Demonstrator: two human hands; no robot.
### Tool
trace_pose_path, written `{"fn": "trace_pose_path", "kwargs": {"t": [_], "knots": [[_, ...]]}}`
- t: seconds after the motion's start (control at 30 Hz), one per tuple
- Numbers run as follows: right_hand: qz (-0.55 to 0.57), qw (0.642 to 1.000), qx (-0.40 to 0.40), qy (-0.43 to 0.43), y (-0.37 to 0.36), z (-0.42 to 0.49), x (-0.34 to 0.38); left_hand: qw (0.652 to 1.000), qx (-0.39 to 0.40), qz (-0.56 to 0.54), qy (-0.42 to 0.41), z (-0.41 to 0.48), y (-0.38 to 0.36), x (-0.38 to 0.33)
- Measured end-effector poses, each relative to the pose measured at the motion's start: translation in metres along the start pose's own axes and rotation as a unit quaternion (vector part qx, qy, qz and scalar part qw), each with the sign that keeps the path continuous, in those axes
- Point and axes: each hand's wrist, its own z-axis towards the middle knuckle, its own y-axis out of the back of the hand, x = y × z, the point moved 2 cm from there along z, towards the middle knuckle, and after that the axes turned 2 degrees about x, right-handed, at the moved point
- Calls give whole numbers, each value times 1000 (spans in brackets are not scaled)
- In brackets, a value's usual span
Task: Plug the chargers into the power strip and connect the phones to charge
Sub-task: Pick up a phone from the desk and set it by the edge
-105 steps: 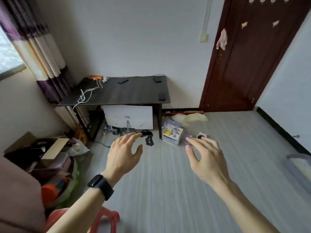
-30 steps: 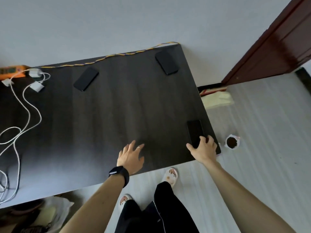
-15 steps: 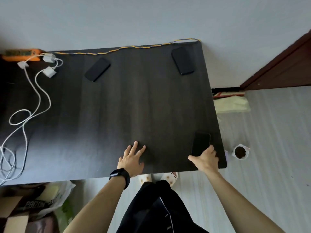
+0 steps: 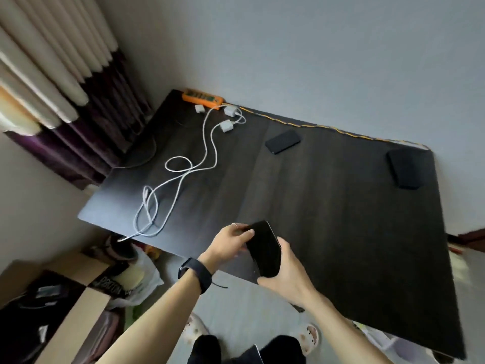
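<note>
The phone [image 4: 263, 249] that was lying flat near the table's corner is now being held above the near edge of the table [image 4: 328, 206]. The right hand [image 4: 286, 278] is gripping its lower end and the left hand [image 4: 231, 244] is closing on its top. At eleven o'clock, the chargers [image 4: 227, 126] are lying unplugged beside the orange power strip [image 4: 202, 97], so plugging is still pending.

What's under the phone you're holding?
The phone is lifted in both hands: the right hand cups its lower end, the left hand pinches its top. Below it shows the dark table. Fingers behind it are hidden.
</note>
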Motion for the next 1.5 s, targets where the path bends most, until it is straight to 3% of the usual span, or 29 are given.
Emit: {"fn": "trace_pose_path", "kwargs": {"t": [0.1,0.2,0.43,0.6,0.73,0.83,0.97,1.1,1.17,1.3,1.5], "knots": [[12,999,17,43,-62,20,64,998,-35,-50,-1,-19,94,20],[67,996,43,26,-117,44,116,990,-80,-112,2,-43,182,43],[117,992,52,10,-201,86,201,967,-144,-208,8,-74,302,85],[57,997,58,7,-230,119,234,940,-182,-283,53,-71,352,121],[-97,990,93,44,-251,145,243,918,-258,-289,89,-60,393,143],[-226,959,127,113,-271,165,248,900,-298,-298,112,-39,418,155],[-375,888,161,211,-304,206,251,892,-317,-298,123,-3,435,160],[-516,799,227,209,-330,240,236,871,-305,-354,153,27,436,168],[-550,774,238,205,-332,249,219,869,-300,-357,166,40,434,172],[-542,792,185,211,-308,258,194,884,-279,-323,190,63,431,182],[-550,824,104,91,-255,239,155,944,-218,-55,243,67,427,181]]}}
